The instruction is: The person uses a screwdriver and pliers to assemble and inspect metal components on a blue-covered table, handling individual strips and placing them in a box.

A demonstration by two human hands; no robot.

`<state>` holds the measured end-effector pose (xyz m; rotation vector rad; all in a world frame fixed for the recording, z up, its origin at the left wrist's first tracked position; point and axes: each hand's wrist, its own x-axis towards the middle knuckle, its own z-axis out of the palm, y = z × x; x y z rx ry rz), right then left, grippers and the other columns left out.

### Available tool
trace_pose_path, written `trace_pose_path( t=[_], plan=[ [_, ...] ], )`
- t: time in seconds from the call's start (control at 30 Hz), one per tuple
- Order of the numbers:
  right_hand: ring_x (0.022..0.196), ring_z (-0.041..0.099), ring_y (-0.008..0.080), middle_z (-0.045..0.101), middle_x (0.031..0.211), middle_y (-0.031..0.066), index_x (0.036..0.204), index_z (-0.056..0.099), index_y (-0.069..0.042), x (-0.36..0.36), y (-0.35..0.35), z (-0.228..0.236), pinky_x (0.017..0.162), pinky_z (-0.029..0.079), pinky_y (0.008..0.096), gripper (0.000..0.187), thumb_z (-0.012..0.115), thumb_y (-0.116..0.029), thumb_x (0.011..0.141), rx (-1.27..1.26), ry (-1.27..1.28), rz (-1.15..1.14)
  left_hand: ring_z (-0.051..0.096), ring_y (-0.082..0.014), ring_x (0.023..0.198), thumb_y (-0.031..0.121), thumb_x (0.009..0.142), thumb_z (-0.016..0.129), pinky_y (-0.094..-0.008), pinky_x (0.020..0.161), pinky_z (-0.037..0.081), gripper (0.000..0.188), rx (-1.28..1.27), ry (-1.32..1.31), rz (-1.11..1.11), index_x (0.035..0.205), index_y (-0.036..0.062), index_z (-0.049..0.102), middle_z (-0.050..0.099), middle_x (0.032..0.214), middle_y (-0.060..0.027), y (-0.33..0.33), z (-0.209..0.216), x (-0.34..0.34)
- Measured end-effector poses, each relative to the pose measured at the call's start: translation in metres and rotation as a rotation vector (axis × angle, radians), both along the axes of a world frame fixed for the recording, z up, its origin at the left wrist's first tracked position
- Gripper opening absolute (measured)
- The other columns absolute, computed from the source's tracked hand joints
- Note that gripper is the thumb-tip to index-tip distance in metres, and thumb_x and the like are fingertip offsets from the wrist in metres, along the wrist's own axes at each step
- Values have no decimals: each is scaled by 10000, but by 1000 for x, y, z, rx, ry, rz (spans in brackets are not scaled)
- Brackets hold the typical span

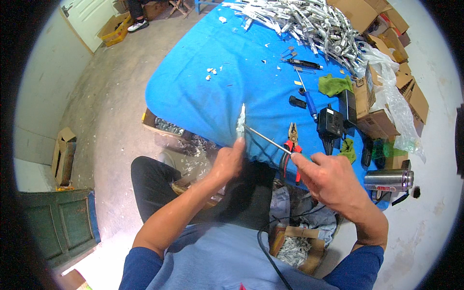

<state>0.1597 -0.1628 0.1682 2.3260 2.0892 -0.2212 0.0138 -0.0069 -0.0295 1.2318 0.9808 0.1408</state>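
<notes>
My left hand [227, 162] is closed on the lower end of a slim silvery-white pen-like piece [241, 121]. Its narrow tip points away from me, over the near edge of the blue-covered table [188, 92]. From the right, my right hand [331, 181] grips a tool with a thin metal shaft, which looks like a screwdriver [269, 140]; its handle is hidden in my fist. The shaft's tip meets the side of the piece, just above my left fingers. Red-handled pliers [293, 145] lie beside the shaft, near my right hand.
Many similar silvery pieces [309, 24] are heaped at the far right. A blue-handled screwdriver [310, 102], a black power adapter [330, 122], green cloths [334, 84] and a steel flask [389, 180] line the right side. A black cable [263, 246] crosses my lap.
</notes>
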Motion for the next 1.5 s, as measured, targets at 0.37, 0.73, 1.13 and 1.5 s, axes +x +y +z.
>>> trace_pose_path(
  t=[0.37,0.73,1.13,1.5],
  plan=[
    [523,545,218,592,694,198,1106,684,-84,55,5,-15,559,464,307,256,635,-144,862,-29,607,-260,474,-192,456,694,900,410,-350,455,398,771,26,24,-2,531,23,500,475,504,-75,-2,-3,0],
    [623,612,331,595,692,130,1084,632,-140,37,5,-25,551,486,427,242,649,-168,844,106,287,20,473,-182,462,683,902,429,-348,449,388,755,5,23,-5,547,22,519,478,521,-65,2,-4,-2],
    [621,613,301,615,711,133,1069,675,-92,31,-12,-21,545,465,374,248,672,-101,821,223,334,-218,324,-119,409,687,910,420,-313,421,303,672,-17,-40,-44,491,166,354,343,464,19,1,-1,-2],
    [654,637,258,664,778,143,1080,689,-57,35,-22,-57,597,490,342,254,681,-94,829,311,532,-307,395,-155,427,687,914,409,-325,443,365,699,-41,4,-39,493,129,397,383,474,-17,1,4,0]
  ],
)
